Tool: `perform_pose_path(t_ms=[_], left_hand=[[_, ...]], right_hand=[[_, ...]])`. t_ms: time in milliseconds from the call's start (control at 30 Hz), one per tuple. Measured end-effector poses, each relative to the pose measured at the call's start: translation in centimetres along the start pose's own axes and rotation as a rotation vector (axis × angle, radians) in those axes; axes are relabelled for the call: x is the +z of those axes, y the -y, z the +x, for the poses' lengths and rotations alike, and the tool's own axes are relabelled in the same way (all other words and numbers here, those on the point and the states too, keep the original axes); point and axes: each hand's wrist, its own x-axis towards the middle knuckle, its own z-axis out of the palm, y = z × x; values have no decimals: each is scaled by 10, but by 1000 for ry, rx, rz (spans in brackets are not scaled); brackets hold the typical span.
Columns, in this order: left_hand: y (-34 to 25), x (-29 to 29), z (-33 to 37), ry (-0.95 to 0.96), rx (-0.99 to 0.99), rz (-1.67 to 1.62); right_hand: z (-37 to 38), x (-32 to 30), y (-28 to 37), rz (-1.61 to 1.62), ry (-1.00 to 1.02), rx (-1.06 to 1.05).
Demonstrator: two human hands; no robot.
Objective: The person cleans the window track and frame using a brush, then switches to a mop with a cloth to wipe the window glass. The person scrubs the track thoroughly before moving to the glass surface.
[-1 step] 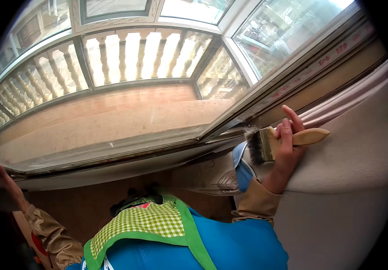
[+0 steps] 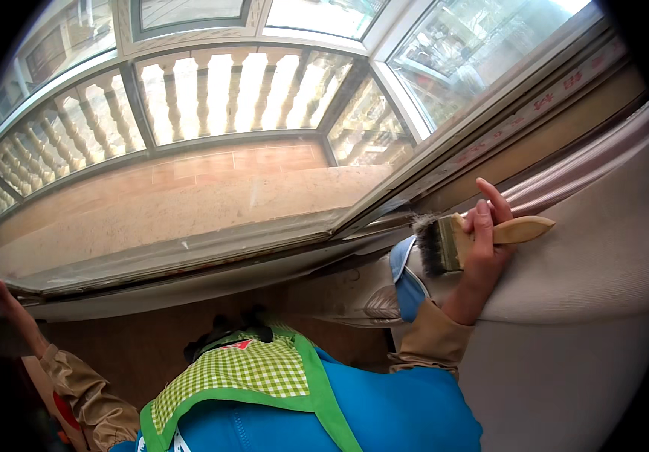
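Note:
My right hand grips a flat paintbrush by its pale wooden handle, index finger raised off it. The brush has a metal band and dark bristles, with pale fluff at their upper corner. Those bristles hang over a blue-and-white cloth, close to the corner of the window frame. Far to the left, my left hand reaches to the other end of the frame. One digit of it points upward; the other fingers are lost in the dark rim.
Pale fabric covers the surface under my right forearm. A bunched pinkish curtain lies along the right-hand frame. Beyond the glass are a tan ledge and a row of balusters. Brown floor shows below the sill.
My right hand and the paintbrush sit very slightly further right. Otherwise the two frames look alike.

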Motion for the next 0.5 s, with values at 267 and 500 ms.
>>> perform_pose_path(t_ms=[267, 500], left_hand=[[38, 3, 22, -65, 16, -124], [-13, 44, -17, -49, 12, -122]], right_hand=[[-1, 2, 12, -47, -49, 14], [9, 8, 25, -84, -88, -54]])
